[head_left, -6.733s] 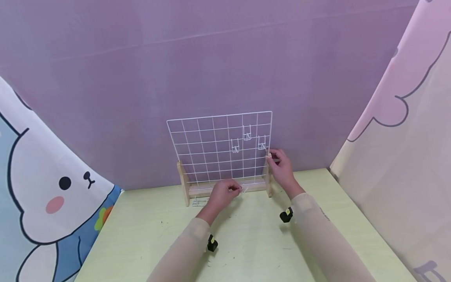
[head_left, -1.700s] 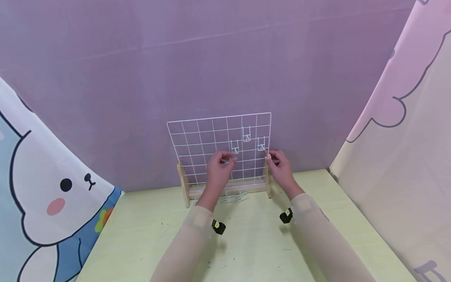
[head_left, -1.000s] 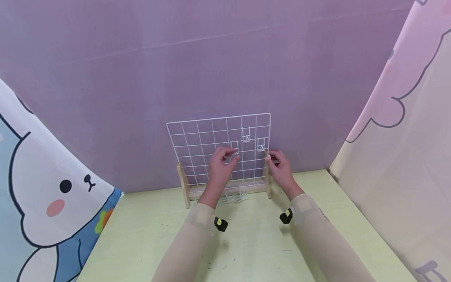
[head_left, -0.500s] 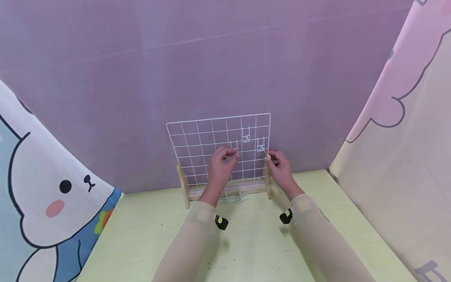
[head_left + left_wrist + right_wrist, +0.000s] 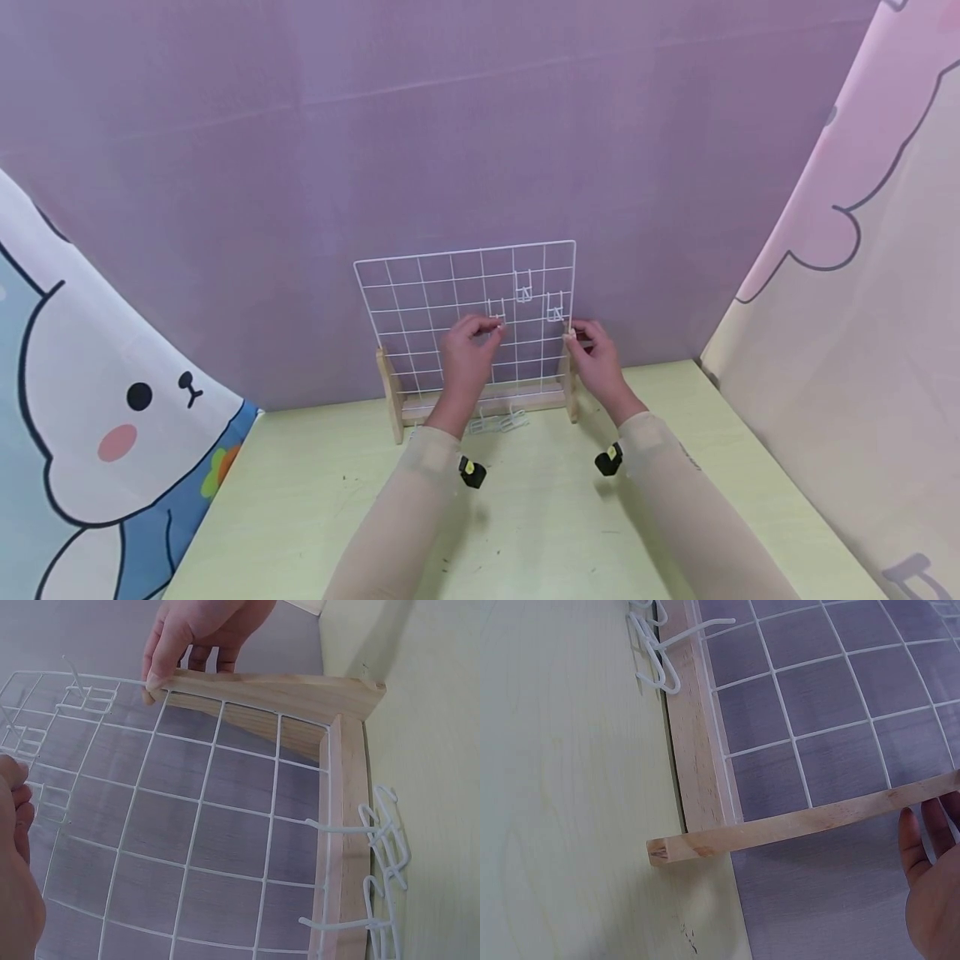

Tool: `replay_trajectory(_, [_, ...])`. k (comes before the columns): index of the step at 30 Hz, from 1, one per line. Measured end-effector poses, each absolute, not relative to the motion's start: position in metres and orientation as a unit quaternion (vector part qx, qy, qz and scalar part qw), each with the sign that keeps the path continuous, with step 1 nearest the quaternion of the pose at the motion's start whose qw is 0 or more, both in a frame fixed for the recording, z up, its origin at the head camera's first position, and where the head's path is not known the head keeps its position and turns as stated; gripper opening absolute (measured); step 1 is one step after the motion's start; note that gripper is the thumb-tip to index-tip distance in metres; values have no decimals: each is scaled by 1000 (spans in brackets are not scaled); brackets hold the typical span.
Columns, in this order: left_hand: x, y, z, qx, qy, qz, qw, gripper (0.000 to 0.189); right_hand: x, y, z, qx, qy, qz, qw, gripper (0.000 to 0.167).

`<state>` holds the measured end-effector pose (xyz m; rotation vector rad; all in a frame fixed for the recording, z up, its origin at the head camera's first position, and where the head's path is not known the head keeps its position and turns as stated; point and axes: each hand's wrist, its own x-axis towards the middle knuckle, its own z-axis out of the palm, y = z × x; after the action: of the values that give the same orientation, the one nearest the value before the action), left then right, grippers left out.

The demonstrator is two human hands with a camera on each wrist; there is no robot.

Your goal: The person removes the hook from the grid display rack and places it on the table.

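A white wire grid panel (image 5: 420, 296) stands upright in a wooden stand (image 5: 392, 400) on the table. Three white wire hooks hang on its right half: an upper hook (image 5: 523, 287), a right hook (image 5: 555, 308) and a lower-left hook (image 5: 497, 310). My left hand (image 5: 467, 358) pinches the front of the lower-left hook between thumb and forefinger, covering its lower part. With my right hand (image 5: 597, 358) I grip the top of the stand's right upright at the grid's edge. In the left wrist view, the right thumb (image 5: 169, 656) lies over that upright's end.
Two loose wire hooks, a left one (image 5: 482, 423) and a right one (image 5: 513, 420), lie on the pale table (image 5: 540, 517) against the stand's base bar. Behind the stand rises a purple cloth backdrop (image 5: 465, 125). Printed cloth panels flank both sides.
My left hand has risen from the stand's base, where it handled a hook, to the lower-left hanging hook. Two hooks now lie before the stand. My right hand stays put.
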<state>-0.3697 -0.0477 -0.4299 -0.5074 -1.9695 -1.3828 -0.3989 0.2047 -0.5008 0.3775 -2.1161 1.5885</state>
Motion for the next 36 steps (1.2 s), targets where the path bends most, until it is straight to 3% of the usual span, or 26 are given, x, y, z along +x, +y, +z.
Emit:
replay_trajectory(16, [-369, -51, -421, -210, -737, -516, 383, 5, -398, 204, -500, 134, -773, 576, 229, 28])
replay_trajectory(36, [-364, -55, -419, -232, -720, -532, 380, 3, -398, 203, -500, 139, -767, 581, 234, 28])
